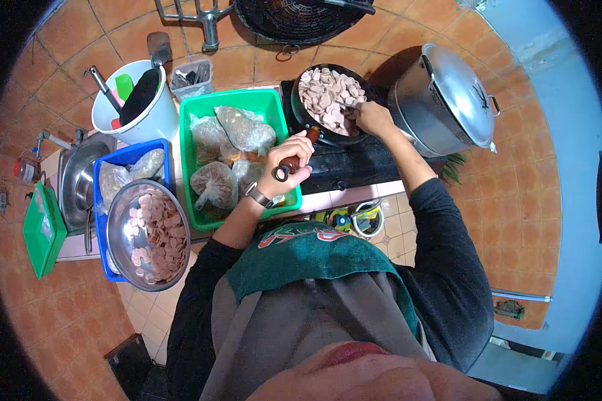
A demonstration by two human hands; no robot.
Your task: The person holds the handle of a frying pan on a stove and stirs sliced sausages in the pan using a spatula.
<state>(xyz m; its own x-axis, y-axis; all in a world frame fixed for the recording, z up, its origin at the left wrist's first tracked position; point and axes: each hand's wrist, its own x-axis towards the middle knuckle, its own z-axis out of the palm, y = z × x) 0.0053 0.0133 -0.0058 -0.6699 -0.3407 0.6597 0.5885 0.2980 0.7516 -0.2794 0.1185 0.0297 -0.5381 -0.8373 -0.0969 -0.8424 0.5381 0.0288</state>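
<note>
A dark frying pan [299,106] sits on the black stove [341,168], filled with pale pink food slices [328,92] that look like sliced sausage. My left hand [287,159] is wrapped around the pan's brown handle [313,133], which ends in a hanging ring. Over the pan's right side, my right hand [373,119] grips a metal utensil [350,110] whose end lies among the slices. Its exact shape is hidden by the hand and the food. Close to my left forearm, a green plastic basin [184,150] holds several tied plastic bags of food [214,185].
A large lidded aluminium pot [416,100] stands right of the pan. To the left, a steel bowl [118,250] of similar slices rests on a blue basin [100,220]. Behind are a white bucket [165,110] of utensils and a sink [72,175]. A dark wok [301,25] hangs on the wall.
</note>
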